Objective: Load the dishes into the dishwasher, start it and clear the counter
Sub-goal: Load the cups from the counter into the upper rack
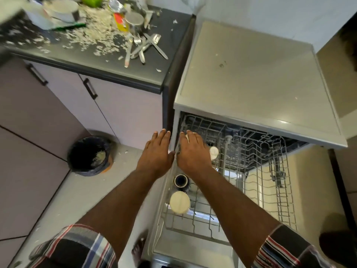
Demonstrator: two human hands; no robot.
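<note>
We find the loading step under way. The dishwasher point(260, 89) stands open at right with its upper rack point(251, 151) pulled out. In the rack's near left part sit a dark mug point(181, 180) and a pale cup point(179, 201); another white piece point(214, 151) lies just right of our right hand point(193, 151). That hand rests palm down over the rack's far left corner, fingers straight; whether it holds anything beneath we cannot tell. Our left hand point(156, 151) is flat, fingers extended, beside the machine's left edge, holding nothing. Cutlery point(143, 47), bowls point(61, 10) and scraps remain on the bench point(116, 74) at far left. We judge the next move calls for fetching these.
</note>
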